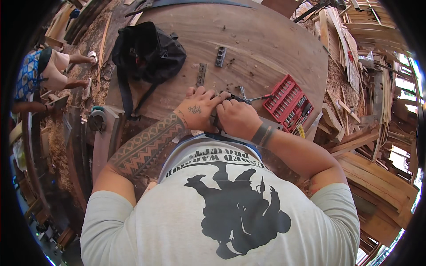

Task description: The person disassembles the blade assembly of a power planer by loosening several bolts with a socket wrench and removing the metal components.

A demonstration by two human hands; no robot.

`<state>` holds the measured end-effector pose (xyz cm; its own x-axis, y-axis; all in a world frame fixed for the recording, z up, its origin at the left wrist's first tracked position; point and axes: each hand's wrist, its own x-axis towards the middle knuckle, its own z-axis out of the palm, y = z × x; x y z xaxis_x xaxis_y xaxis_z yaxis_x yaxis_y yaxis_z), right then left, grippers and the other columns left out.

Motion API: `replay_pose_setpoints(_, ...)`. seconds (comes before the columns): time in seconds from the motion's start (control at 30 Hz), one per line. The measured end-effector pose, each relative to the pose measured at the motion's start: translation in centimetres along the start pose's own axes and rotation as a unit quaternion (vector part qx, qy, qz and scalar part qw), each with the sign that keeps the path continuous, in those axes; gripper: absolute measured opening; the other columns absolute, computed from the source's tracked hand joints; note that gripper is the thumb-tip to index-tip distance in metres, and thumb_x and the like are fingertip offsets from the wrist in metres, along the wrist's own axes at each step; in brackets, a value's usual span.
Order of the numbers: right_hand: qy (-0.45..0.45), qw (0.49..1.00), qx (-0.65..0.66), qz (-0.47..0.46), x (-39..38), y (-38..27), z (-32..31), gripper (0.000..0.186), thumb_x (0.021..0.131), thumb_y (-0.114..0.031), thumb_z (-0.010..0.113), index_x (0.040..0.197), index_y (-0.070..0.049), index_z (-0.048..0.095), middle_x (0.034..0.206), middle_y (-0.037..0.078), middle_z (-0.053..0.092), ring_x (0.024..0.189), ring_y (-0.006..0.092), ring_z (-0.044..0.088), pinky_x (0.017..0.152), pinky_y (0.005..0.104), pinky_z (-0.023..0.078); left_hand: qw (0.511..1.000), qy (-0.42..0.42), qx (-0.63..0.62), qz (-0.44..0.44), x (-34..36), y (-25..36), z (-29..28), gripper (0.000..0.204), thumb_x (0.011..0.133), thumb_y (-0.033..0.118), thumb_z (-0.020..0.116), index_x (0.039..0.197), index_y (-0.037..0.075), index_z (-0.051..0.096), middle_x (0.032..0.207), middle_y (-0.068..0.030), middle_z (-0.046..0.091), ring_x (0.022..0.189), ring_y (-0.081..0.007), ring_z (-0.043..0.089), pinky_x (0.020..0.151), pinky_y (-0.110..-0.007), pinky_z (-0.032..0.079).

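My tattooed left hand [199, 111] and my right hand [238, 116] are closed around a dark piece [214, 120] at the table's near edge, close to my body. My fingers hide much of it, so its kind is unclear. Just beyond my right hand lies a silver tool [255, 98], perhaps a ratchet. An open red socket case [284, 99] rests to the right. Two small metal brackets, one [201, 75] just past my left hand and another [220, 56] farther back, lie on the wooden table [239, 31] among small scattered bits.
A black backpack [148, 51] occupies the table's back left. A co-worker [53, 77] is at far left amid shavings. A round grey tool [96, 119] sits on timber at near left. Stacked boards [372, 186] and planks [350, 62] line the right side.
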<state>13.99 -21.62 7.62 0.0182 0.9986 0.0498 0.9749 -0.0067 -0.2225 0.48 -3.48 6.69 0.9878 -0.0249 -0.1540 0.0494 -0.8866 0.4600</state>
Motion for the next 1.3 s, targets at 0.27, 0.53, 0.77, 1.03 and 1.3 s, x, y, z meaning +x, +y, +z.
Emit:
replay_pose_setpoints(0.27,-0.072,0.997,-0.031,-0.001,0.3,1.0,-0.3,0.017,0.09,-0.022,0.068,0.092,-0.006,0.074,0.092,0.01,0.074,0.087,0.0293,0.076,0.072,0.0451,0.064,1.0,-0.009,0.002,-0.004,0.5,0.1,-0.5,0.119,0.069,0.053,0.099,0.172,0.028,0.044,0.143,-0.0097,0.065,0.14,-0.035,0.053,0.118,-0.056,0.033)
replay_pose_setpoints(0.53,-0.053,0.998,0.027,-0.001,0.8,1.4,-1.7,0.019,0.091,-0.026,0.072,0.093,-0.007,0.073,0.093,0.011,0.076,0.089,0.0315,0.079,0.075,0.0475,0.064,0.998,-0.053,-0.008,-0.017,0.9,0.5,-1.3,0.124,0.067,0.05,0.101,0.173,0.028,0.041,0.149,-0.0111,0.064,0.144,-0.0358,0.05,0.117,-0.057,0.033)
replay_pose_setpoints(0.77,-0.077,0.997,0.008,-0.009,0.5,1.7,-0.5,0.02,0.092,-0.026,0.071,0.095,-0.006,0.075,0.094,0.012,0.077,0.089,0.0318,0.08,0.075,0.0476,0.065,1.0,-0.018,-0.001,0.0,1.0,0.4,-0.9,0.121,0.068,0.053,0.102,0.172,0.03,0.044,0.142,-0.0088,0.064,0.137,-0.0332,0.051,0.117,-0.053,0.032)
replay_pose_setpoints(1.03,-0.207,0.976,0.037,0.05,1.3,2.1,-1.8,0.021,0.093,-0.026,0.071,0.092,-0.007,0.079,0.093,0.014,0.079,0.084,0.0362,0.078,0.073,0.0512,0.064,1.0,-0.021,0.011,-0.006,0.9,0.4,-0.7,0.122,0.067,0.053,0.101,0.172,0.029,0.044,0.144,-0.0106,0.064,0.138,-0.0343,0.051,0.117,-0.053,0.032)
replay_pose_setpoints(1.3,-0.088,0.991,0.1,0.018,-0.3,4.4,-2.4,0.031,0.091,-0.037,0.077,0.094,-0.006,0.072,0.095,0.015,0.076,0.093,0.0369,0.076,0.084,0.0475,0.062,0.999,-0.028,0.003,-0.017,1.0,0.7,-0.7,0.123,0.066,0.051,0.102,0.172,0.029,0.043,0.146,-0.0108,0.063,0.14,-0.0351,0.05,0.118,-0.054,0.032)
